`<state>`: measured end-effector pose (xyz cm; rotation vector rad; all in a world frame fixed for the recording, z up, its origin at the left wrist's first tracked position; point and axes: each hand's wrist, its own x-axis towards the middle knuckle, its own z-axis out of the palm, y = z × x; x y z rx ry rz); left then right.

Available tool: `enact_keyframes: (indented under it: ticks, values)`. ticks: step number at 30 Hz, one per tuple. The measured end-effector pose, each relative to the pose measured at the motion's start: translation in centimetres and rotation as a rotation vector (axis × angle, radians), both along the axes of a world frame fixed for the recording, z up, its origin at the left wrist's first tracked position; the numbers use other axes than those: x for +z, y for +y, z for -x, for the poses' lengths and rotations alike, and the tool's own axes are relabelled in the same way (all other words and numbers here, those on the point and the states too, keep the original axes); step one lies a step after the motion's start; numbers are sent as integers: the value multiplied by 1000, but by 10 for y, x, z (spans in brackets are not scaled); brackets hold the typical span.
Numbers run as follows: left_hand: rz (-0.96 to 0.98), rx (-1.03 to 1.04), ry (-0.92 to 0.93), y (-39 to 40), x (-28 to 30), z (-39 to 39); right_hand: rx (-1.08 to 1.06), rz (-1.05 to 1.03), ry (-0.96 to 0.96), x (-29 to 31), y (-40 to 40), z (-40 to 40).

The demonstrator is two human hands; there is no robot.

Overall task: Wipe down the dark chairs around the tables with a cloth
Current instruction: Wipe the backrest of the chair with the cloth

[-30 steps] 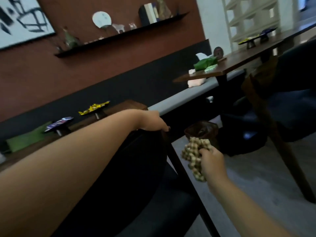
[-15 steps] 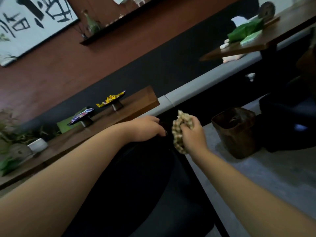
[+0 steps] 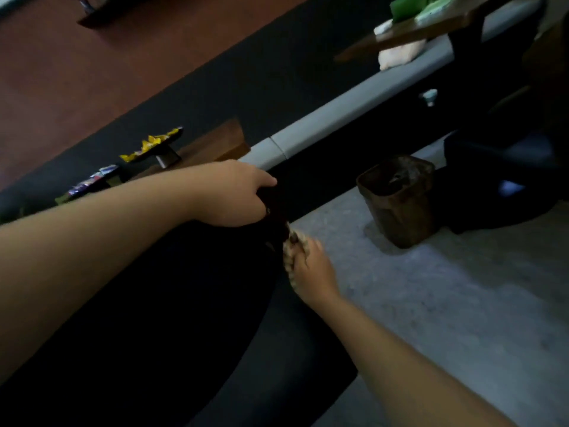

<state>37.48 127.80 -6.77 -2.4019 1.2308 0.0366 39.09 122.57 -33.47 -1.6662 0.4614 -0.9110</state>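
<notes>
L hand [image 3: 234, 194] gripped the dark chair [image 3: 172, 318] top edge, prob. to steady it; R hand [image 3: 311, 272] clutched the cloth [image 3: 289, 257] against its right side edge, near me, for wiping.

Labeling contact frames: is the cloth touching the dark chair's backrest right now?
Touching. The head view shows the right hand pressing the cloth against the side edge of the dark chair backrest, no gap visible; the left hand grips its top.
</notes>
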Motion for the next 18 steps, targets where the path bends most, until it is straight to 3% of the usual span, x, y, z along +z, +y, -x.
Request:
enact_keyframes:
  ticks: [3, 8, 9, 12, 18]
  values:
    - [-258, -11, -57, -16, -7, 2, -84, 133, 72, -76, 20, 37]
    - [-354, 64, -119, -14, -6, 0, -24, -197, 147, -142, 28, 58]
    - [-353, 61, -136, -14, -6, 1, -48, -243, 134, -139, 26, 56]
    - [-335, 72, -183, -17, -6, 2, 44, -116, 117, -112, 19, 49]
    - [-265, 158, -145, -18, -6, 3, 155, 79, -153, 34, -19, -10]
